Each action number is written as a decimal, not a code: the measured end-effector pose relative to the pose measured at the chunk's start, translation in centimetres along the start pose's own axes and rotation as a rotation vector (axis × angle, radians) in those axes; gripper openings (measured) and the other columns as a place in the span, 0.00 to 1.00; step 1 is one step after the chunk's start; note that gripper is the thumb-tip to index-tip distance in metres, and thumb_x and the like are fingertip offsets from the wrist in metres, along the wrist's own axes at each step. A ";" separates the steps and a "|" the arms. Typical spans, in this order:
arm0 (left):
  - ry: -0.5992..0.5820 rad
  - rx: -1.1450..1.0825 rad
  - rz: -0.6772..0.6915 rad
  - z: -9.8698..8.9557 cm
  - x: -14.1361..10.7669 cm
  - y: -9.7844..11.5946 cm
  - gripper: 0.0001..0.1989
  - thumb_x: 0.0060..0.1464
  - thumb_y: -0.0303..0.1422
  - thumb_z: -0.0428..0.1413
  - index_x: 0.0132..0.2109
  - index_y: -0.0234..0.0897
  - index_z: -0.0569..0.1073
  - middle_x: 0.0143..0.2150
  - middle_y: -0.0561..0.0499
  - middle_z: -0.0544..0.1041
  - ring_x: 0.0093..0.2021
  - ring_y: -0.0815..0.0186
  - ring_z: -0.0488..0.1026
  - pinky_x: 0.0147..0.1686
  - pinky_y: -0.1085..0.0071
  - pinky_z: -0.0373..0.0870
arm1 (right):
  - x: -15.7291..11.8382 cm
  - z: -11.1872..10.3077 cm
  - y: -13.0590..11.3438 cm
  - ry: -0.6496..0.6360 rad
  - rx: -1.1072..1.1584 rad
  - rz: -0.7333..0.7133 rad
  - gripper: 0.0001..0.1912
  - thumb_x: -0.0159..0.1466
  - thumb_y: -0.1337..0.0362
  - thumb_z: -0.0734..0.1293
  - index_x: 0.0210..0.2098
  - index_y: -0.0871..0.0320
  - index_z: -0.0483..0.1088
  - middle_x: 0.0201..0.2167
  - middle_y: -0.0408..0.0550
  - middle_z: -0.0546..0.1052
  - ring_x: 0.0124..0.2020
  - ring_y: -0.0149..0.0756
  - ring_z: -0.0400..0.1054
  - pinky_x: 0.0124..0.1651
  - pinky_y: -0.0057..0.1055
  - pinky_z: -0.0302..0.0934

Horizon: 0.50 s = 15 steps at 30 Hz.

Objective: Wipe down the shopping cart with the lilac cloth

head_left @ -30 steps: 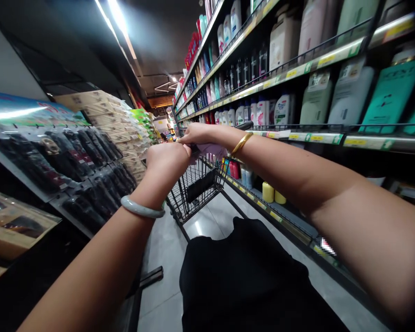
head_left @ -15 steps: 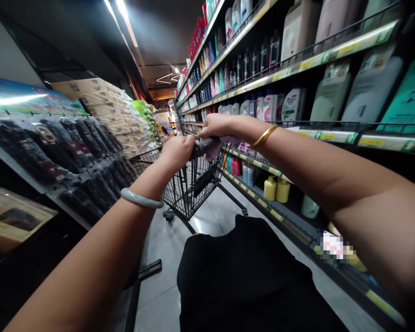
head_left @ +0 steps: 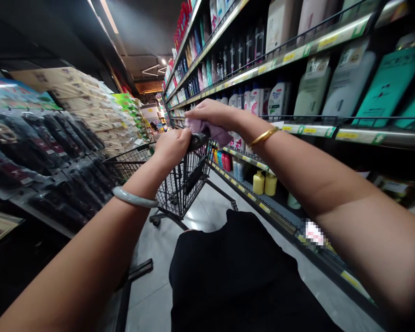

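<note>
My left hand (head_left: 173, 143) is wrapped round the near end of the dark shopping cart handle (head_left: 198, 142). Under my right hand (head_left: 212, 113) is a bunched light purple cloth (head_left: 217, 133), held against the top of that same handle; the cloth spills out on both sides of the fingers. The fingers of this hand are bent over the cloth, their tips partly hidden. Below and beyond both hands stands the black wire shopping cart (head_left: 171, 191), turned slightly left.
Shelves (head_left: 290, 124) of shampoo and other bottles line the right side. On the left hang packaged dark goods (head_left: 62, 143), with stacked pale packages (head_left: 83, 101) beyond. A black rack foot (head_left: 141, 269) juts onto the tiled floor (head_left: 148, 295).
My right hand has lifted and shifted slightly along the handle, and more of the purple cloth shows under it. My left hand keeps its grip. The view has turned a little to the right.
</note>
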<state>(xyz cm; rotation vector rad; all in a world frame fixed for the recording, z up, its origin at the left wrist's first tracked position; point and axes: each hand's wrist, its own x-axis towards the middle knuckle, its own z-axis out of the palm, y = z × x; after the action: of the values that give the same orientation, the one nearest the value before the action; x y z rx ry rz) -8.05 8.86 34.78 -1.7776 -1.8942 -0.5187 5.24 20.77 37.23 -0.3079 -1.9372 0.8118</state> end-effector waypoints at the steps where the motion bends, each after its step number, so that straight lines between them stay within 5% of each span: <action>1: -0.003 0.006 -0.009 0.0 0.0 0.2 0.28 0.69 0.33 0.36 0.44 0.31 0.81 0.38 0.40 0.81 0.41 0.57 0.76 0.41 0.65 0.65 | -0.8 -0.1 0.0 0.002 0.028 -0.004 0.20 0.62 0.55 0.77 0.22 0.60 0.70 0.18 0.39 0.67 0.24 0.26 0.60 0.29 0.26 0.57; 5: 0.015 0.003 -0.051 0.0 -0.1 1.4 0.30 0.70 0.36 0.36 0.40 0.32 0.82 0.39 0.38 0.82 0.39 0.56 0.75 0.36 0.65 0.61 | -4.9 0.8 0.5 0.323 0.131 -0.148 0.26 0.68 0.42 0.68 0.26 0.57 0.67 0.23 0.38 0.66 0.30 0.28 0.64 0.36 0.26 0.61; 10: 0.126 -0.026 -0.056 0.3 -0.6 2.7 0.30 0.68 0.40 0.35 0.29 0.36 0.77 0.33 0.38 0.81 0.34 0.58 0.72 0.31 0.64 0.53 | -10.1 5.9 2.4 0.776 0.108 -0.263 0.20 0.74 0.46 0.58 0.46 0.54 0.72 0.43 0.48 0.75 0.49 0.37 0.72 0.58 0.36 0.67; 13: 0.213 -0.076 -0.057 0.8 -0.8 3.3 0.28 0.66 0.42 0.35 0.24 0.39 0.69 0.29 0.40 0.78 0.31 0.59 0.69 0.31 0.63 0.50 | -11.7 10.1 4.6 0.901 0.063 -0.264 0.26 0.75 0.51 0.56 0.69 0.51 0.57 0.67 0.58 0.66 0.71 0.44 0.60 0.74 0.49 0.57; 15: 0.256 -0.117 -0.077 1.2 -0.8 3.7 0.26 0.64 0.43 0.35 0.22 0.40 0.64 0.26 0.42 0.75 0.28 0.61 0.66 0.31 0.63 0.49 | -11.5 12.2 6.3 0.925 0.084 -0.199 0.32 0.74 0.53 0.57 0.74 0.52 0.47 0.71 0.62 0.61 0.75 0.46 0.56 0.75 0.54 0.56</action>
<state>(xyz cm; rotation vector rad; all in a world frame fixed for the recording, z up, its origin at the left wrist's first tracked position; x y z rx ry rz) -4.47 9.20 33.11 -1.6246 -1.7887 -0.8579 -0.37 14.42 21.54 -0.3513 -1.0418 0.4802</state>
